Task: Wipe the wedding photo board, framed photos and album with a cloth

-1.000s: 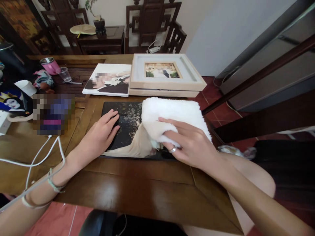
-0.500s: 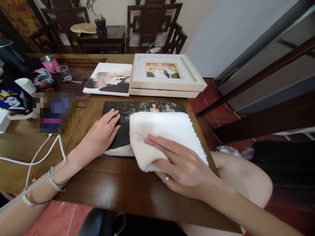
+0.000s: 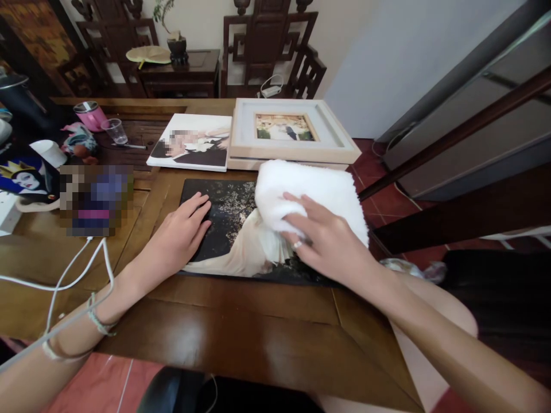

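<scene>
A dark photo panel (image 3: 224, 229) lies flat on the wooden table, showing a long pale dress and specks of white blossom. My left hand (image 3: 183, 232) rests on its left edge, fingers stretched out and holding nothing. A fluffy white cloth (image 3: 321, 189) covers the panel's upper right part and reaches past its far edge. My right hand (image 3: 321, 235), with a ring on one finger, grips the cloth near its left side, fingers curled into the fabric and pressing on the panel. What the cloth covers of the picture is hidden.
Behind the panel lie a white photo print (image 3: 191, 143) and stacked wooden picture frames (image 3: 293, 146). At left are a phone-like blurred item (image 3: 97, 201) with a white cable (image 3: 55, 287), a pink mug (image 3: 90, 117), a clear plastic cup (image 3: 115, 132) and a pen (image 3: 131, 146).
My right hand has moved the cloth away from me and slightly right, uncovering the dress and lower part of the panel. My left hand has stayed in place.
</scene>
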{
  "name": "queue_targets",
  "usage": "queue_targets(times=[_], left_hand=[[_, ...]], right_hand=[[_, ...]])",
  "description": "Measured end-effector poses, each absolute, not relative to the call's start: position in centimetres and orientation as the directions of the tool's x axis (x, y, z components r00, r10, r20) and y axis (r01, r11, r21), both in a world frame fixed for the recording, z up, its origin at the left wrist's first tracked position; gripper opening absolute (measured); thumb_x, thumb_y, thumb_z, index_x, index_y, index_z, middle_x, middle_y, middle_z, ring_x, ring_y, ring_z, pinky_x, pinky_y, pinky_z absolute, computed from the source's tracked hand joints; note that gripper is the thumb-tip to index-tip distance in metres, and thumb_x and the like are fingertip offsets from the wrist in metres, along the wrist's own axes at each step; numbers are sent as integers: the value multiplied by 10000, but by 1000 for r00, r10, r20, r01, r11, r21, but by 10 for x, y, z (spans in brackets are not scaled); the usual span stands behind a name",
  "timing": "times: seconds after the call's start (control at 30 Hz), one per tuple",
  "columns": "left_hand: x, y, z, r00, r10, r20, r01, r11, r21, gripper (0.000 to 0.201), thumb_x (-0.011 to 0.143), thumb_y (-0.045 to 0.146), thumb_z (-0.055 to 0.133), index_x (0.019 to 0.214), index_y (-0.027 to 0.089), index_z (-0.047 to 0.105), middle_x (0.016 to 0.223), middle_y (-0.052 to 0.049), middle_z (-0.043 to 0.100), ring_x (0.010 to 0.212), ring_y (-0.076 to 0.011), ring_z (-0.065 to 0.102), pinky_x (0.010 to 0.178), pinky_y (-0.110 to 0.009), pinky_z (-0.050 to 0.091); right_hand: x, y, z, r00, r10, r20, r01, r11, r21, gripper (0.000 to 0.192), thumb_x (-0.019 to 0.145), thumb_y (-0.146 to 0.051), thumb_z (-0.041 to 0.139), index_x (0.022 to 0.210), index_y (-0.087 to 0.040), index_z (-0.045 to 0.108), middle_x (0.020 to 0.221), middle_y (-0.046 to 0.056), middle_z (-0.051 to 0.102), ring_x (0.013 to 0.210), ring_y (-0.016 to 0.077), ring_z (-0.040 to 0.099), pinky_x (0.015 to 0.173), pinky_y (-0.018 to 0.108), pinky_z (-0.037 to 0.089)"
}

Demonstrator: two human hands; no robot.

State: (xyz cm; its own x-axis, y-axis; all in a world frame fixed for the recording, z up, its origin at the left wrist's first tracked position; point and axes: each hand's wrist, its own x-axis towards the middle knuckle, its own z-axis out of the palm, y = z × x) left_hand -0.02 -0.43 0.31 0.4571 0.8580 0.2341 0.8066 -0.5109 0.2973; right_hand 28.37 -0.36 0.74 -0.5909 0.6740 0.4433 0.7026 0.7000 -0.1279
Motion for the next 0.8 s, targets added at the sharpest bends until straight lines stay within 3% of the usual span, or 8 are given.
queue_targets(times=[0.1,0.27,0.37,0.6,0.7,0.8], left_hand=[[0,-5,3,457,853,252,804,-517,294,432,992,271,348,1345,79,505,1442,-176,479,1393,-279,387,1149,-478,351],[1,-5,6,462,852,247,802,-520,293,432,993,277,353,1349,82,501,1454,-168,469,1393,-271,389,1147,-475,356],[0,-5,7,459,854,246,804,-517,294,435,995,296,359,1340,76,510,1446,-168,479,1387,-266,398,1150,-466,355],[-1,-6,6,449,853,267,808,-515,287,427,998,303,364,1342,97,511,1450,-158,478,1386,-258,402,1147,-460,362],[-1,-6,5,450,852,266,808,-516,285,427,998,293,357,1352,104,503,1456,-153,472,1392,-256,393,1150,-460,357],[0,-6,5,447,856,258,813,-509,281,435,999,295,346,1365,111,491,1467,-147,461,1396,-258,386,1150,-466,355]], right_hand=[[271,-43,9,-667,587,459,585,794,-165,163,838,-86,487,856,-188,613,1279,192,623,1295,306,514,1055,527,454],[270,-71,20,-775,482,410,413,876,-250,181,820,-70,496,784,-190,625,1291,157,635,1309,272,503,1079,470,452],[283,-50,21,-753,525,395,446,850,-280,192,852,-89,481,833,-196,639,1291,141,637,1266,251,550,1062,438,472],[316,-2,9,-538,746,394,727,646,-232,197,918,-196,434,869,-206,624,1186,159,674,1144,323,631,857,471,585],[313,-23,9,-534,729,428,731,653,-199,162,889,-158,465,861,-201,619,1269,165,637,1196,319,599,956,494,538],[301,-60,12,-602,648,467,643,740,-197,180,838,-86,490,799,-206,618,1288,150,636,1251,277,561,1024,448,504]])
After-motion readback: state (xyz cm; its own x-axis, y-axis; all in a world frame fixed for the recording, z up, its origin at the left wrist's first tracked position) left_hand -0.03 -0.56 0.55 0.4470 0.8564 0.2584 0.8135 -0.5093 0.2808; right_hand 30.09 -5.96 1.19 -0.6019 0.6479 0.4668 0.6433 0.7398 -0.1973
